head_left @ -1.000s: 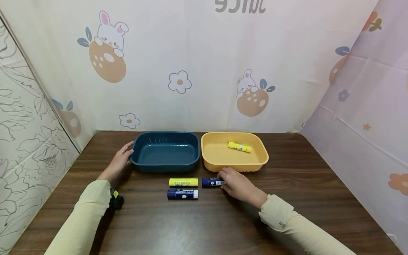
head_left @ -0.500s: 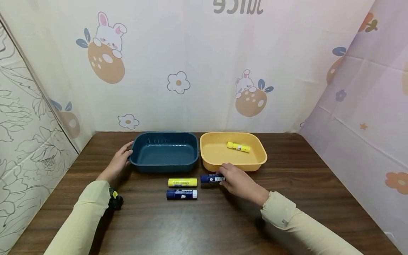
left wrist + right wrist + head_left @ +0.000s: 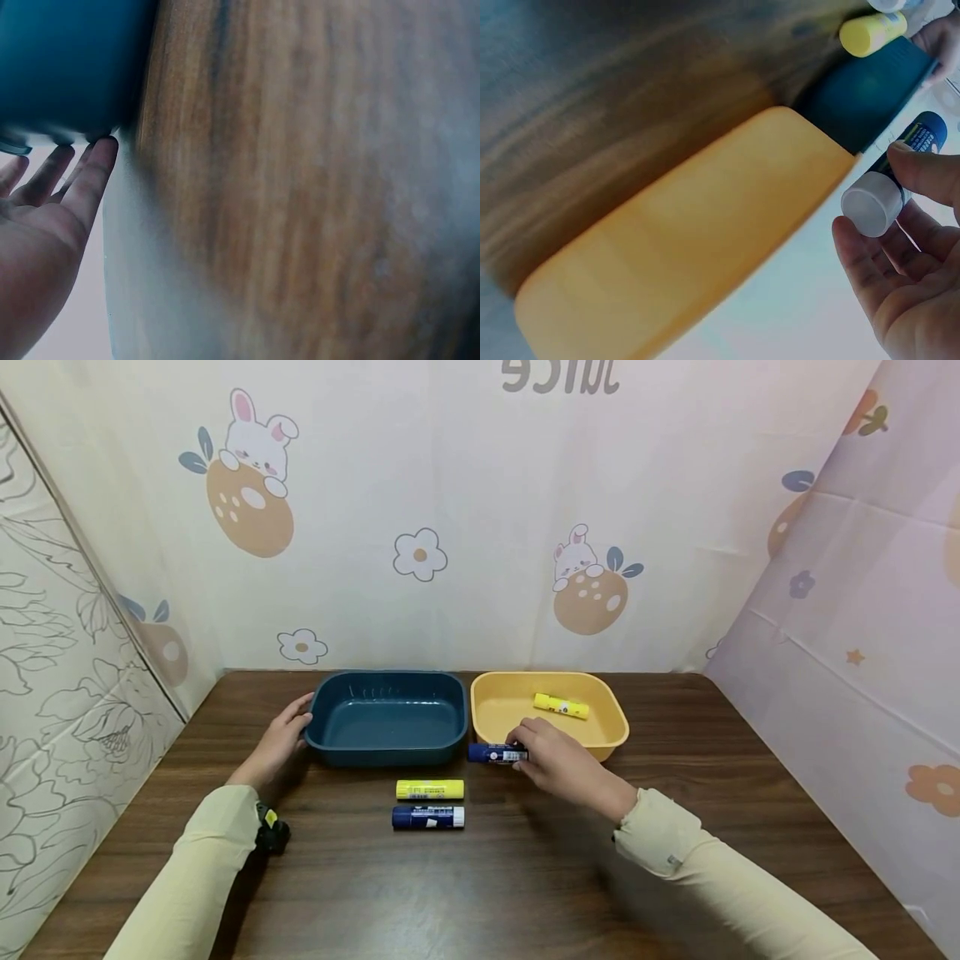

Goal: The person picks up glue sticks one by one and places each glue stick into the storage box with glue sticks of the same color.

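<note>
My right hand (image 3: 558,760) pinches a dark blue glue stick (image 3: 491,753) between thumb and fingers, raised at the front rim of the yellow bin (image 3: 551,746). Its white cap (image 3: 870,204) faces the camera in the right wrist view. A yellow glue stick (image 3: 561,706) lies inside that bin. At the left end of the dark blue bin (image 3: 386,757), my left hand (image 3: 276,743) touches the wall with extended fingers (image 3: 94,176). In front of the bins lie a second yellow glue stick (image 3: 430,789) and, nearer, another blue glue stick (image 3: 427,817) with a white cap.
Both bins stand side by side at the back of the brown wooden table (image 3: 420,902), close to a printed curtain (image 3: 480,527). A black device (image 3: 272,831) is strapped at the left wrist. More printed cloth hangs on both sides.
My right hand has lifted the dark blue glue stick off the table and moved it back to the yellow bin's front rim. The left hand stays at the dark blue bin.
</note>
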A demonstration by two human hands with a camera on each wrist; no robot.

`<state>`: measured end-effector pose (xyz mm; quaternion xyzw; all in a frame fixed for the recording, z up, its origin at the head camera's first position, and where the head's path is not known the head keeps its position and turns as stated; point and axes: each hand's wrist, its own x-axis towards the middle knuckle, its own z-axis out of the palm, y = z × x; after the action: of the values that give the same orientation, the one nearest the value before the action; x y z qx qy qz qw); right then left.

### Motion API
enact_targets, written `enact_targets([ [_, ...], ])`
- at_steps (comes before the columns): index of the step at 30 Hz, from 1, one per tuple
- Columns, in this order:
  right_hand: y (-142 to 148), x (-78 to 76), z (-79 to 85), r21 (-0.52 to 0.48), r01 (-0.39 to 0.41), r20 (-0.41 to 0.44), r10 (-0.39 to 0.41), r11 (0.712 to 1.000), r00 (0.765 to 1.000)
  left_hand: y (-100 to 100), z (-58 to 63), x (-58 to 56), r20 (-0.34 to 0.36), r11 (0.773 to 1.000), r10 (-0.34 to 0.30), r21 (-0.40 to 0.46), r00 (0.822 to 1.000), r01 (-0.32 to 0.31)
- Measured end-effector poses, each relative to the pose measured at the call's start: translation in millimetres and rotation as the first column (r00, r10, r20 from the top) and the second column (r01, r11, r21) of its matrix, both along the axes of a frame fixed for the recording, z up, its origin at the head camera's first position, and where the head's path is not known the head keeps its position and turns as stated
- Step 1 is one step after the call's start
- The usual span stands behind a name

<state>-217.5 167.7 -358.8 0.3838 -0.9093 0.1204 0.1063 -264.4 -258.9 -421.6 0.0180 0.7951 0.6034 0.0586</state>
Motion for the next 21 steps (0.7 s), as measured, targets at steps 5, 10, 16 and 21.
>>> enact_targets([
  [5,-3.6,-6.3,8.6,-0.001,0.014,-0.021,-0.014,1.000,1.000,-0.3,0.4,-0.9,0.002,1.000,0.006,-0.007,1.000,-0.006],
  [10,-8.3,-12.3,13.9,-0.015,0.032,0.000,-0.032,0.999,1.000,-1.1,-0.5,-2.0,-0.002,1.000,0.002,-0.004,1.000,-0.002],
  [16,-18.7,-20.2,19.5,-0.033,0.036,0.034,-0.035,0.999,0.999,-1.8,-2.6,-2.5,-0.005,1.000,0.002,0.009,1.000,-0.002],
  [21,-30.8,-28.8,24.9,-0.044,0.052,0.063,-0.049,0.998,0.997,-2.4,-3.2,-2.0,-0.009,1.000,0.001,0.013,1.000,-0.001],
])
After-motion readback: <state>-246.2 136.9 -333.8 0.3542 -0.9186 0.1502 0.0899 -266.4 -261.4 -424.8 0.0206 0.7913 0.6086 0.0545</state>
